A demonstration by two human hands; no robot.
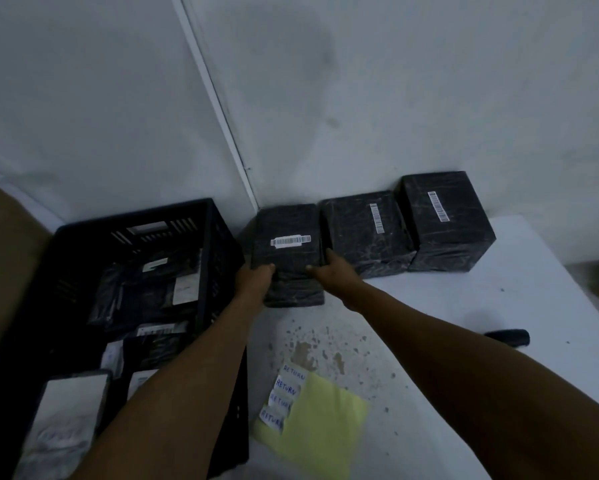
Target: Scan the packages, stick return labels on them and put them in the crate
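Observation:
A black wrapped package (286, 233) with a white barcode sticker stands in the wall corner on the white table (447, 341). My left hand (254, 282) grips its lower left edge and my right hand (329, 271) grips its lower right side. Two more black barcoded packages (367, 233) (445, 223) stand in a row to its right against the wall. The black plastic crate (208, 244) at left holds several wrapped packages. Handwritten RETURN labels (282, 396) lie stuck along the edge of a yellow sheet (322, 420) near the table's front.
A dark handheld object (509, 337), partly hidden by my right forearm, lies on the table at right. Brown stains (305, 351) mark the table surface in front of the packages. White walls meet in a corner behind. A brown surface shows at far left.

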